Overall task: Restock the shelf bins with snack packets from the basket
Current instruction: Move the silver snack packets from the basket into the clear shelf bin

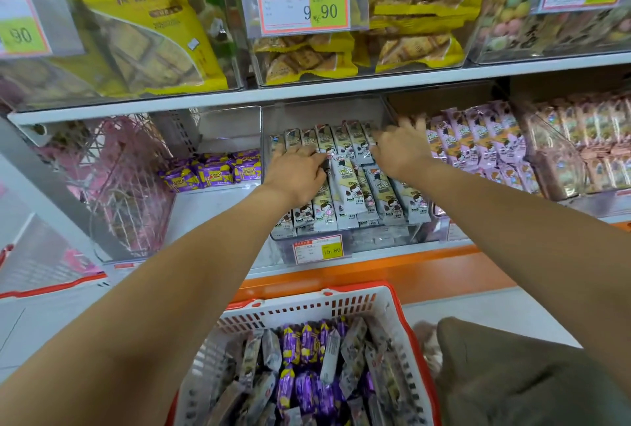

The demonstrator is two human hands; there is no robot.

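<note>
A clear middle shelf bin holds rows of grey-white snack packets with a cartoon child on them. My left hand lies on the packets at the bin's left side, fingers curled around one packet near the middle. My right hand reaches deeper on the right, fingers spread flat against the back row of packets. Below, a white basket with a red rim carries several purple packets and grey-white packets.
To the left, a bin holds a few purple packets; to the right, a bin of lilac packets. Upper shelf bins hold yellow cracker bags behind a price tag. An orange shelf edge runs under the bins.
</note>
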